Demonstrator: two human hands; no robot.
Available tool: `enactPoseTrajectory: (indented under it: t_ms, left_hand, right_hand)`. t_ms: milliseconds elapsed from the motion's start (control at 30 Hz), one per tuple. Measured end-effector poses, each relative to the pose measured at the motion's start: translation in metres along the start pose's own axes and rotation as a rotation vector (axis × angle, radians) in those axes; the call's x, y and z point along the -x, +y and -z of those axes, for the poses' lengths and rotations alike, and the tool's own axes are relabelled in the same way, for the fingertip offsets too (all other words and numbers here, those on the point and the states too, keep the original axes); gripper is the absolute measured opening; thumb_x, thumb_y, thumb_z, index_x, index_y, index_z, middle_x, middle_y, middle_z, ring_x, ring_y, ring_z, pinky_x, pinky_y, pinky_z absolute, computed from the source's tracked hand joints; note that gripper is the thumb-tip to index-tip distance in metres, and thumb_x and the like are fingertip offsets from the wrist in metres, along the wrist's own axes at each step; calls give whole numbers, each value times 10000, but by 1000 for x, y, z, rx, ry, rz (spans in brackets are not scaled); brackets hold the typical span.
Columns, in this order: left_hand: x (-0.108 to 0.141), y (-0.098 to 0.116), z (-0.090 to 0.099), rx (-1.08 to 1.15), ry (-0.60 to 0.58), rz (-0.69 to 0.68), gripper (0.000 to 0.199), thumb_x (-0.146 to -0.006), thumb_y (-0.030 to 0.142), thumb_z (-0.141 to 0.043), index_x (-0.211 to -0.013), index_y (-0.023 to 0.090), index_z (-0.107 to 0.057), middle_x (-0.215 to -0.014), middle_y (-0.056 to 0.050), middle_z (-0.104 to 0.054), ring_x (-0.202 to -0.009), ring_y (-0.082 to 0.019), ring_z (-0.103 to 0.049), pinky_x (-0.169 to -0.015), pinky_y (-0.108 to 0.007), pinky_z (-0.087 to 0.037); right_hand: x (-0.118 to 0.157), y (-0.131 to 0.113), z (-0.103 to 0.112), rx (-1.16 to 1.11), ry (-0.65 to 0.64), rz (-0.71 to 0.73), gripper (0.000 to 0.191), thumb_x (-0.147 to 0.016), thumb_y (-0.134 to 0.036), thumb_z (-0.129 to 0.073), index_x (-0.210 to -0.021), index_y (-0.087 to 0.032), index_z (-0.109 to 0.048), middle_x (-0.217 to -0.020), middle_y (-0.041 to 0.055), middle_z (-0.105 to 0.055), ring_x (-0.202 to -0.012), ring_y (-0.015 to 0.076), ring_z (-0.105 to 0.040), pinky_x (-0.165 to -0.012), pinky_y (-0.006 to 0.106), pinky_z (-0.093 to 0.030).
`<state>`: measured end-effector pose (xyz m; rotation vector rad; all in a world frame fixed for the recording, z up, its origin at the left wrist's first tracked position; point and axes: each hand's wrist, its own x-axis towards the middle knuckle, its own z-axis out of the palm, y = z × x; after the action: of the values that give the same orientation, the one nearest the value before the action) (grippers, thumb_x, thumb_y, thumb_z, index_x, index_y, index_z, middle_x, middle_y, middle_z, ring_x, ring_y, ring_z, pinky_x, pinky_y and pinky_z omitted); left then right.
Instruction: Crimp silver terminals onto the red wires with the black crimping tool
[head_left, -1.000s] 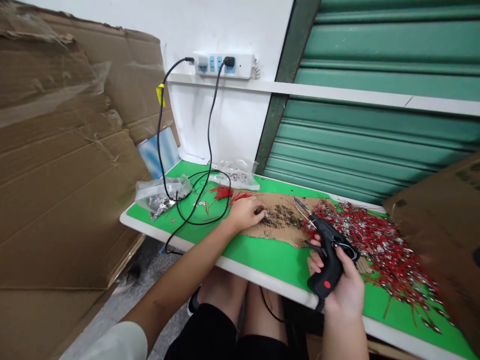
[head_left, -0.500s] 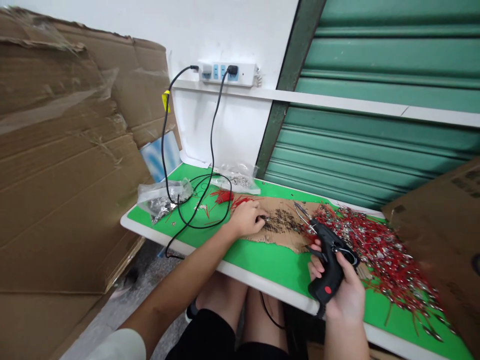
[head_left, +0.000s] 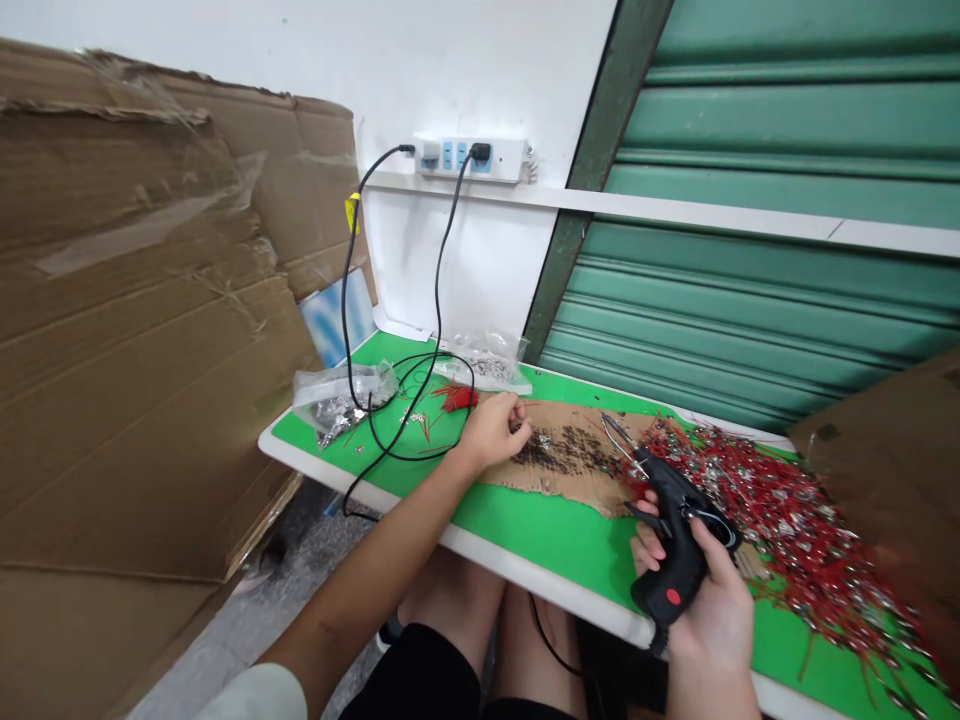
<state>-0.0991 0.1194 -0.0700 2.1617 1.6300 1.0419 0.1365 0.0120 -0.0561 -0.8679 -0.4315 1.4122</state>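
My right hand (head_left: 705, 590) is wrapped round the grip of a black soldering gun (head_left: 679, 545), whose metal tip points up and left above a strip of cardboard (head_left: 555, 483). Dark scorch marks and small shiny bits cover the middle of that cardboard. My left hand (head_left: 491, 430) is over the cardboard's left end, fingers curled and pinched together. A thin red line, like a wire, shows by its fingertips; what they hold is too small to make out. Just behind and left of this hand is a bundle of red wires (head_left: 457, 398).
A heap of red wires with shiny metal parts (head_left: 780, 510) spreads over the right of the green table (head_left: 517, 515). Plastic bags of small metal parts (head_left: 341, 400) (head_left: 487, 365) stand left and back. Black cables (head_left: 440, 270) hang from a power strip (head_left: 472, 158). Large cardboard (head_left: 150, 350) walls the left.
My left fingers have lifted from the marked part of the cardboard and shifted towards its back edge. The right hand keeps hold of the soldering gun. The whole view has shifted slightly.
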Motion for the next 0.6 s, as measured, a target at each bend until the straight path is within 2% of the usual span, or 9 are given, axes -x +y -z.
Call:
enactPoseTrajectory:
  t_ms: [67,167,300,400,600]
  left_hand:
    - [-1,-3,4,-71,40,52,97,-812,256,-534,-851,179,-579,-827,-32,-615,-817,-156,-559,-761,-278,-440]
    - [1,-7,14,-214,84,179,172,-806,298,-573,-928,191,-629,-925,-61,-649,-925,-204,-574,-837,-329,-440]
    - [3,-10,26,-320,31,335,249,-816,401,-580,-923,228,-723,-958,-86,-684,-963,-260,-601,-861,-379,-443]
    - [4,-11,27,-321,-2,345,246,-837,372,-554,-897,239,-752,-897,-85,-710,-890,-230,-631,-826,-344,-451]
    - [4,-12,23,-294,54,311,248,-838,366,-560,-880,233,-765,-875,-80,-713,-834,-198,-623,-764,-289,-453]
  right_hand:
    - [0,0,0,-11,3,-2,243,-719,-326,-729,-896,-161,-706,-883,76,-642,-536,90,-403,-408,204,-401]
    - [0,0,1,-23,10,-15,267,-715,-326,-730,-920,-155,-711,-886,74,-643,-538,88,-402,-414,201,-404]
    - [0,0,3,11,-8,-18,343,-709,-358,-734,-963,-128,-716,-919,93,-650,-540,88,-405,-412,211,-396]
    - [-1,0,4,38,-27,-8,347,-718,-374,-727,-967,-133,-714,-918,93,-653,-541,92,-415,-416,220,-391]
    - [0,0,1,53,-15,9,304,-713,-376,-725,-929,-163,-714,-928,78,-658,-528,95,-410,-410,231,-393]
